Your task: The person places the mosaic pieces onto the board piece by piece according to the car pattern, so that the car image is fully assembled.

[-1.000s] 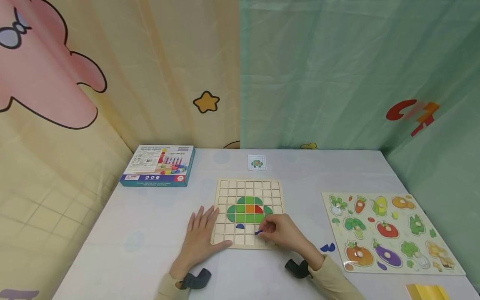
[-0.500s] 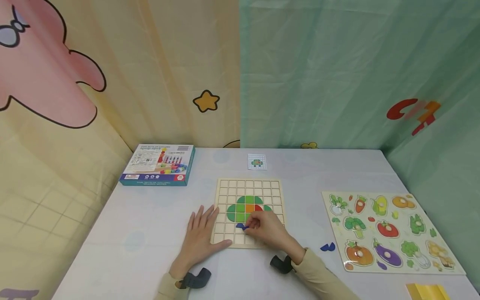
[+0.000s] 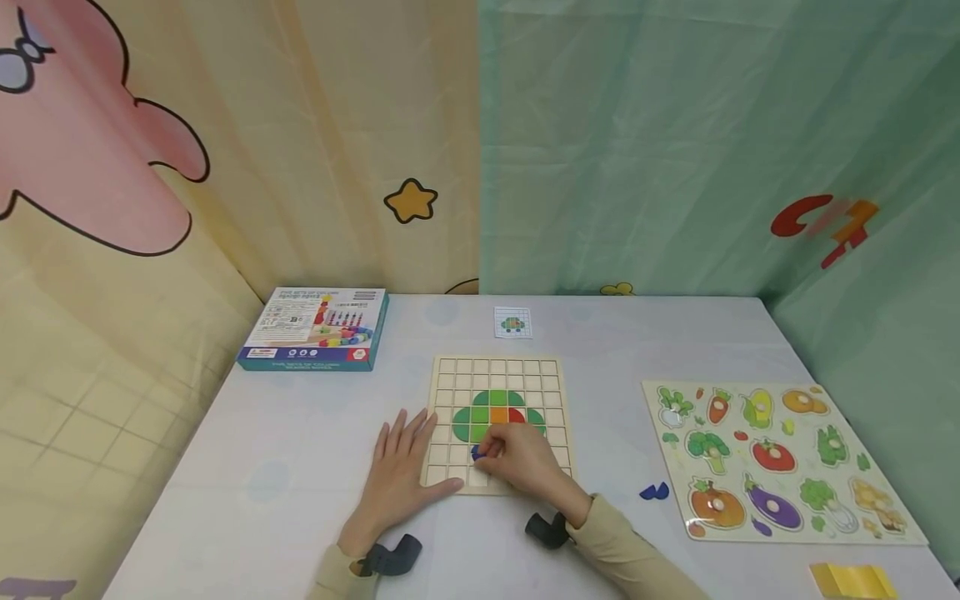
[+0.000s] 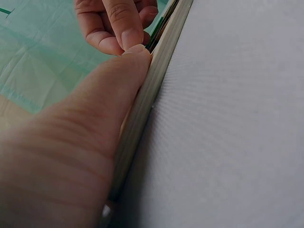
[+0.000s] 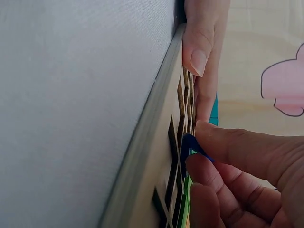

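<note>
A wooden grid board (image 3: 457,374) lies mid-table, bearing a figure of green tiles (image 3: 480,414), an orange square (image 3: 498,414) and a red tile (image 3: 516,415). My right hand (image 3: 525,458) is over its lower middle and pinches a small blue piece (image 5: 203,150) between thumb and fingertips. Beside that piece, another blue piece (image 5: 184,151) sits in a grid cell; in the head view the fingers partly cover both. My left hand (image 3: 402,475) rests on the board's left edge with straight, spread fingers, its thumb along the near edge.
Two blue pieces (image 3: 654,492) lie right of the board, near a vegetable puzzle (image 3: 738,479). A small picture card (image 3: 513,322) lies behind the board. At the back left is a flat box (image 3: 311,329); a yellow block (image 3: 852,581) is at the near right.
My right hand has moved left across the board with the blue piece, bringing it up to the blue piece in the cell. My left hand has stayed in place.
</note>
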The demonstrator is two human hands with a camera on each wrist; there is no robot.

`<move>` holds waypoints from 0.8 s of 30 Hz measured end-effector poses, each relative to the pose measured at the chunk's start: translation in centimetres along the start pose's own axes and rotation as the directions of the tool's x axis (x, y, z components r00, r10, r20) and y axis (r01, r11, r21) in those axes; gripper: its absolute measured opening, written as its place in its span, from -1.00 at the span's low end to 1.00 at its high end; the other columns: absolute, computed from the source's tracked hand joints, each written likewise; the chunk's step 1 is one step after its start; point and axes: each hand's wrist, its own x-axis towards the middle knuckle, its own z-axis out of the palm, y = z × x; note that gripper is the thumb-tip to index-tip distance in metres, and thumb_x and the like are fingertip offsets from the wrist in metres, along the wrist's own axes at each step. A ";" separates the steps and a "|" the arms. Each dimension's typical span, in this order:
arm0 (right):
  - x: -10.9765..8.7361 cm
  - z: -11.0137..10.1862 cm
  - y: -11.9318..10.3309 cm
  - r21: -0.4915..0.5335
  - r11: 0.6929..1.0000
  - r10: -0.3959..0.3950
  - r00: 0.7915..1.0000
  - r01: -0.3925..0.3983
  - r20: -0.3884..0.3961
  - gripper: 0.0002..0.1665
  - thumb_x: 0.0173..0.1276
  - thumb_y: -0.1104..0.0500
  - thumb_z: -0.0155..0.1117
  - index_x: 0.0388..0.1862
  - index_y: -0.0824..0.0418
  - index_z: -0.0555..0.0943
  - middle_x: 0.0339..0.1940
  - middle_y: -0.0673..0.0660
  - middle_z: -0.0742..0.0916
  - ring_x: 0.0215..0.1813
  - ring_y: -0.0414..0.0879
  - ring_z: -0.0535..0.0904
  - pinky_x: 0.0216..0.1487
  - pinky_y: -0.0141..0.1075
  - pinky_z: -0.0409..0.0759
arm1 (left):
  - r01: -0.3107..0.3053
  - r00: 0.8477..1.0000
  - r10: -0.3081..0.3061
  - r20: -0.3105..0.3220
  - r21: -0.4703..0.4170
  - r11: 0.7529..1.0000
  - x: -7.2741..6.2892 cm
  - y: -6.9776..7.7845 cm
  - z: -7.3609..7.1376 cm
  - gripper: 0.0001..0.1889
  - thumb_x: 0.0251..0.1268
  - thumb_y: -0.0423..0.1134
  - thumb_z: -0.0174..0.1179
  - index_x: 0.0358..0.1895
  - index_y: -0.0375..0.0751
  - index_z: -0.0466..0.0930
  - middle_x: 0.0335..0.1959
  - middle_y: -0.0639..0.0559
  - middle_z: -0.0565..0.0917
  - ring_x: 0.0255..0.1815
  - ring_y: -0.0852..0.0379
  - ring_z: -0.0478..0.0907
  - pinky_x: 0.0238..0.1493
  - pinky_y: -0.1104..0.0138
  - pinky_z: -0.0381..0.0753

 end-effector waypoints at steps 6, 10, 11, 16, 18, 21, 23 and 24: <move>0.2 0.1 -0.1 -0.040 0.999 0.009 1.000 -0.009 -0.007 -0.82 0.04 0.16 0.51 -0.55 0.03 0.61 -0.65 -0.22 0.55 -0.57 -0.34 0.43 -0.53 -0.43 0.42 | -0.002 1.000 0.002 -0.004 -0.001 1.000 0.0 0.0 0.0 0.07 -0.02 0.48 0.11 0.46 -0.19 0.12 0.46 -0.11 0.14 0.48 -0.19 -0.16 0.40 -0.07 -0.28; 0.3 0.1 -0.1 -0.061 0.998 -0.004 1.000 0.003 -0.010 -0.81 0.04 0.15 0.51 -0.54 0.04 0.61 -0.65 -0.21 0.53 -0.58 -0.34 0.42 -0.53 -0.43 0.41 | -0.001 1.000 0.001 -0.006 -0.006 1.000 0.0 0.0 0.0 0.07 -0.03 0.48 0.13 0.46 -0.19 0.12 0.46 -0.11 0.14 0.48 -0.19 -0.16 0.40 -0.06 -0.28; 0.3 0.1 -0.1 -0.066 0.998 -0.007 1.000 0.007 -0.009 -0.81 0.04 0.15 0.51 -0.54 0.04 0.61 -0.66 -0.21 0.53 -0.58 -0.34 0.42 -0.53 -0.43 0.40 | -0.001 1.000 0.001 -0.005 -0.005 1.000 0.0 0.0 0.0 0.07 -0.02 0.48 0.12 0.46 -0.19 0.12 0.46 -0.11 0.14 0.48 -0.19 -0.16 0.40 -0.06 -0.28; 0.4 0.1 0.0 -0.081 0.997 -0.010 1.000 0.010 0.001 -0.81 0.04 0.15 0.51 -0.54 0.06 0.60 -0.67 -0.19 0.52 -0.59 -0.33 0.39 -0.56 -0.42 0.37 | -0.001 1.000 0.001 -0.002 -0.004 1.000 0.0 0.0 0.0 0.07 -0.03 0.48 0.12 0.46 -0.19 0.13 0.46 -0.11 0.14 0.48 -0.19 -0.16 0.40 -0.07 -0.28; 0.4 0.2 0.0 -0.084 0.996 -0.004 1.000 0.005 0.004 -0.80 0.04 0.15 0.51 -0.55 0.06 0.60 -0.67 -0.19 0.51 -0.60 -0.32 0.38 -0.57 -0.42 0.36 | 0.000 1.000 0.000 -0.002 -0.006 1.000 0.0 0.0 0.0 0.07 -0.03 0.48 0.13 0.46 -0.19 0.14 0.46 -0.12 0.15 0.48 -0.20 -0.16 0.40 -0.07 -0.27; 0.4 0.2 0.1 -0.095 0.995 0.003 1.000 -0.003 0.001 -0.80 0.04 0.17 0.50 -0.55 0.05 0.59 -0.68 -0.19 0.50 -0.60 -0.32 0.37 -0.58 -0.42 0.35 | 0.003 1.000 -0.003 0.000 -0.009 1.000 0.0 0.1 -0.1 0.07 -0.03 0.48 0.13 0.46 -0.19 0.14 0.46 -0.11 0.15 0.48 -0.20 -0.16 0.40 -0.07 -0.28; 0.5 0.2 0.1 -0.101 0.995 0.007 1.000 -0.007 0.001 -0.80 0.04 0.17 0.50 -0.56 0.05 0.58 -0.68 -0.19 0.50 -0.61 -0.32 0.37 -0.59 -0.42 0.34 | 0.004 1.000 -0.004 0.001 -0.007 1.000 0.0 0.1 -0.1 0.07 -0.03 0.48 0.12 0.46 -0.19 0.14 0.46 -0.11 0.14 0.48 -0.19 -0.16 0.40 -0.07 -0.28; 0.5 0.2 0.2 -0.104 0.995 0.009 1.000 -0.009 0.002 -0.80 0.04 0.17 0.50 -0.56 0.05 0.59 -0.68 -0.19 0.50 -0.61 -0.32 0.37 -0.59 -0.42 0.34 | 0.005 1.000 -0.005 0.002 -0.006 1.000 0.0 0.1 0.0 0.07 -0.03 0.48 0.12 0.46 -0.19 0.14 0.46 -0.11 0.14 0.48 -0.20 -0.16 0.40 -0.07 -0.28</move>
